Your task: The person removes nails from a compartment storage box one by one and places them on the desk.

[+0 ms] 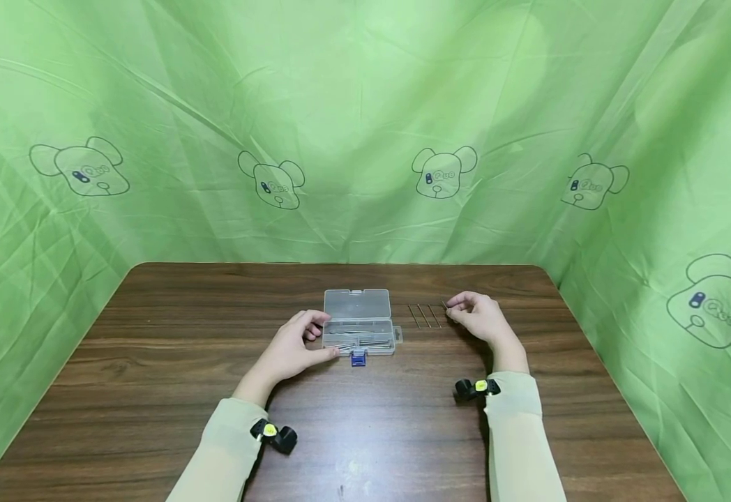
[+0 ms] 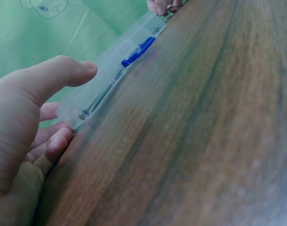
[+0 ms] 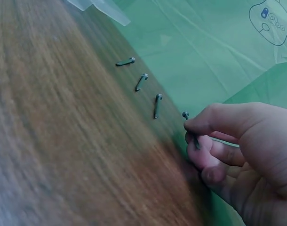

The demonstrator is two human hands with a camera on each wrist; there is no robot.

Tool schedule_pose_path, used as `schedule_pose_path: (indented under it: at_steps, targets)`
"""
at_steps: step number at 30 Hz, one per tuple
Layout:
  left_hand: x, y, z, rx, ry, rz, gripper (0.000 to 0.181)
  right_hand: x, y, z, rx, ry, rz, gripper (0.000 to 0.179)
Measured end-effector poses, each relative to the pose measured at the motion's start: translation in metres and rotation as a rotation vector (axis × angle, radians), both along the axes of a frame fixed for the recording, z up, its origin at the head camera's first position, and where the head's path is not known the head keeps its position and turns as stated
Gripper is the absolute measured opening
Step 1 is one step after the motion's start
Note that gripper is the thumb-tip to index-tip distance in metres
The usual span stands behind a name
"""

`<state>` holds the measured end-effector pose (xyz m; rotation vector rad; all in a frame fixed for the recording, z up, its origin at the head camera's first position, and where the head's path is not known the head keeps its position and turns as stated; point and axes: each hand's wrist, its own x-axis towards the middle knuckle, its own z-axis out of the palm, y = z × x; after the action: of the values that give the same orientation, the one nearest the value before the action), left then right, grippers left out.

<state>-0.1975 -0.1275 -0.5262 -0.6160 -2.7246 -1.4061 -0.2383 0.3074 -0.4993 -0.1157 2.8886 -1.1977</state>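
A clear plastic box (image 1: 358, 333) stands with its lid (image 1: 357, 305) folded back and its blue latch (image 1: 358, 358) hanging at the front. Thin metal nails (image 1: 374, 342) lie in its compartments. At the box's left end, my left hand (image 1: 293, 346) holds it, thumb by the front corner and fingers by the back one. My right hand (image 1: 480, 318) pinches one nail (image 3: 185, 115) between thumb and fingertips, its head sticking up. Left of that hand, three nails lie in a spaced row on the table, the nearest nail (image 3: 157, 106) closest to my fingers.
The brown wooden table (image 1: 365, 432) ends at the back against a green cloth curtain (image 1: 353, 230) with printed bear faces. A clear hanging tab (image 1: 398, 335) juts from the box's right side. Each wrist carries a small black camera.
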Motion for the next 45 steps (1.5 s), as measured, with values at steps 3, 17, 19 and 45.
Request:
schedule_pose_path:
  at_steps: [3,17,19,45]
  targets:
    - [0.0000,0.0002,0.0001,-0.001,0.000,-0.001,0.067,0.0005,-0.0007,-0.0013,-0.004,-0.003,0.000,0.019]
    - [-0.0009,0.0003,-0.0006,-0.001,0.010,-0.007,0.067,0.0025,-0.0004,-0.0061,0.016,0.029,0.031,0.015]
    - [-0.0010,0.0003,-0.0006,-0.006,0.008,-0.006,0.067,0.0025,0.0001,-0.0068,0.009,0.030,0.032,0.015]
    - [-0.0004,0.0001,-0.0012,0.020,-0.005,-0.009,0.068,0.0011,-0.0015,-0.0061,-0.016,0.014,0.030,0.018]
